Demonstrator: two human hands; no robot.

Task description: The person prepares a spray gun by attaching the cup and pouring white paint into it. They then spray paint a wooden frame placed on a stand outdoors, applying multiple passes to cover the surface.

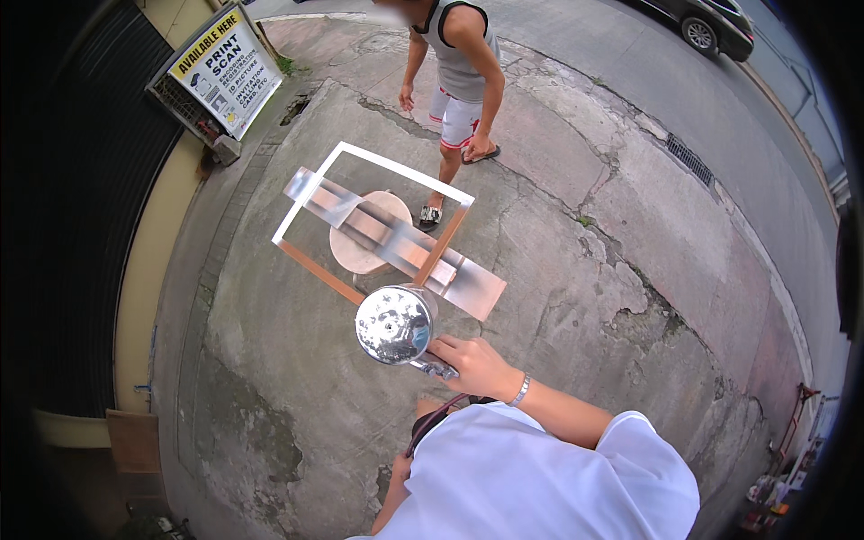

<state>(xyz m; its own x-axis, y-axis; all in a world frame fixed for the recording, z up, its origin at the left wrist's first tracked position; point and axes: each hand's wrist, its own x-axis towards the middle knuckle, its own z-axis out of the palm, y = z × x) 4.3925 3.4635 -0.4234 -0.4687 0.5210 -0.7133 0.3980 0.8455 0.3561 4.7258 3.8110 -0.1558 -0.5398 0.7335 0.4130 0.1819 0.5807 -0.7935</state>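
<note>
My right hand (468, 362) is closed around the handle of a spray gun (436, 366), whose round silver cup (393, 326) faces up. Beyond it a rectangular frame (405, 171), white at its far part and brown along the nearer sides, lies across a plank (477, 286) streaked with white and grey. The plank rests on a round, pale stool (360, 254). The silver cup hides the frame's near end and the gun's nozzle. Low beside my white shirt, my left hand (401, 466) is closed on a dark red hose (432, 425); its fingers are partly hidden.
A person (463, 63) in a grey sleeveless top stands just past the stool. A sign board (225, 72) leans at the far left near a dark shutter (63, 225). The concrete (576, 360) is cracked. A dark car (711, 27) is on the road.
</note>
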